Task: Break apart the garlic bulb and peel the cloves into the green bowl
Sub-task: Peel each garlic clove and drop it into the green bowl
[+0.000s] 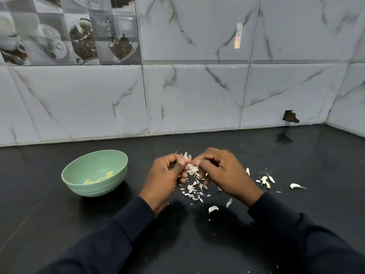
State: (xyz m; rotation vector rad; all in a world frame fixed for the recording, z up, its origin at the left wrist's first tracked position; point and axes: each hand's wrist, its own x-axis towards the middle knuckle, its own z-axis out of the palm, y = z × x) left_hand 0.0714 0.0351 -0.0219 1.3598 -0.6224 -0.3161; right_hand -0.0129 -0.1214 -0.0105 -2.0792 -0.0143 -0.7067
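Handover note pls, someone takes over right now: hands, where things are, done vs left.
Left hand, right hand: both pinch one garlic piece between fingertips over the counter; skin shows, rest hidden.
Green bowl: left of the hands, a few peeled cloves inside.
Loose skins: scattered under the hands.
Done: some cloves peeled into the bowl.
Left: finish the held piece; an unpeeled clove lies far right; bits nearer the right hand, clove or skin unclear.
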